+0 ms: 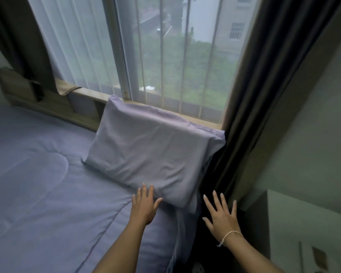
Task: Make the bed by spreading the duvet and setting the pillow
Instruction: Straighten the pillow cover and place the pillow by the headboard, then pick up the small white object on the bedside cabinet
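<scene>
A lavender pillow (152,148) leans against the window ledge at the head of the bed, its lower edge on the lavender duvet (47,184), which lies spread flat across the mattress. My left hand (145,205) lies flat with straight fingers on the duvet, its fingertips touching the pillow's near edge. Beside the bed's right edge, my right hand (220,212) hovers with fingers spread over the dark gap, holding nothing. A white string bracelet circles that wrist.
A wooden headboard shelf (28,89) runs along the back left under the barred window (175,56). Dark curtains (250,107) hang to the right of the pillow. A pale wall and a cabinet (307,223) stand close on the right.
</scene>
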Motion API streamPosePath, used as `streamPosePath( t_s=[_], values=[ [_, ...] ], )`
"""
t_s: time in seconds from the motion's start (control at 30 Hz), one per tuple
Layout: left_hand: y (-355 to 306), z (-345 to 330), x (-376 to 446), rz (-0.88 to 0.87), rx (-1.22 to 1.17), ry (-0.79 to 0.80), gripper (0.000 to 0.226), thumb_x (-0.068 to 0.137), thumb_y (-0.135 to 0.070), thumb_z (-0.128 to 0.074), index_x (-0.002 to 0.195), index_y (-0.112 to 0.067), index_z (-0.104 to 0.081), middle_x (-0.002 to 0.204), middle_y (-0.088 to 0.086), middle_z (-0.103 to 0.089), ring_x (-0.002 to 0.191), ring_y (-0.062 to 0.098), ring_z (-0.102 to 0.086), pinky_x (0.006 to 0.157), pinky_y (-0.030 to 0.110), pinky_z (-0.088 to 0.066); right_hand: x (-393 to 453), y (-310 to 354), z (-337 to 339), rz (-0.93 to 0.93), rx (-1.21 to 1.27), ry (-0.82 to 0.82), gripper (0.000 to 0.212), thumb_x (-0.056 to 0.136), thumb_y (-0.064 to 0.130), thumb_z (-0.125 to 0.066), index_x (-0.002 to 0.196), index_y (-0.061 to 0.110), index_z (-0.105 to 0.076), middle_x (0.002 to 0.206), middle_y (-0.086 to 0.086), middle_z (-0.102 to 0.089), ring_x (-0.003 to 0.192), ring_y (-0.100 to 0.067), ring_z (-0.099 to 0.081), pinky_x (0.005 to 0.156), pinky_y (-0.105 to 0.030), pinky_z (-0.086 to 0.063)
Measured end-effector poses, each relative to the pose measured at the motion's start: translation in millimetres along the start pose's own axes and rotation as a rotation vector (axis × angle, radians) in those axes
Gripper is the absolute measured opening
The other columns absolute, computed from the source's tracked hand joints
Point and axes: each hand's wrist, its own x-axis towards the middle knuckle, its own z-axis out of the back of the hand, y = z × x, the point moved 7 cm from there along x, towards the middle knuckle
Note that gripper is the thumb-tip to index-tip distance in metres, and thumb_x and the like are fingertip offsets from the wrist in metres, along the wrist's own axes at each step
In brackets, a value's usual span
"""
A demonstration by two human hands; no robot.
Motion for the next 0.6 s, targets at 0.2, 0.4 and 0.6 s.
streamPosePath(
  t_s=[0.2,0.4,0.6],
  values=[
    [-79,5,-9,-0.242,0.051,-0.099,0.053,0.095,-0.039,-0.046,0.141,-0.015,-0.039,0.150,0.015,-0.035,0.135,0.030,-0.039,0.111,0.046,-0.031,-54,-69,-4,-0.208,0.032,0.057,0.079,0.049,0.053,-0.083,0.121,0.029,-0.063,0.130,-0.009,-0.061,0.119,-0.032,-0.058,0.086,-0.065,-0.047],
    [-166,-12,-23,-0.439,0.004,-0.092,0.035,0.091,-0.023,-0.052,0.124,-0.011,-0.055,0.128,0.011,-0.055,0.107,0.036,-0.059,0.087,0.042,-0.048,-108,-152,-13,-0.399,0.193,0.049,0.058,0.095,0.044,-0.038,0.149,0.032,-0.020,0.161,-0.004,0.000,0.148,-0.027,0.001,0.117,-0.052,-0.002],
    [-248,-80,-44,-0.559,0.048,0.036,0.039,0.096,-0.028,-0.043,0.134,-0.017,-0.045,0.136,0.006,-0.048,0.108,0.026,-0.058,0.088,0.038,-0.049,-179,-233,-46,-0.558,0.296,0.060,0.045,0.093,0.032,-0.043,0.138,0.027,-0.039,0.158,-0.005,-0.017,0.145,-0.025,-0.017,0.118,-0.045,-0.016]
  ],
)
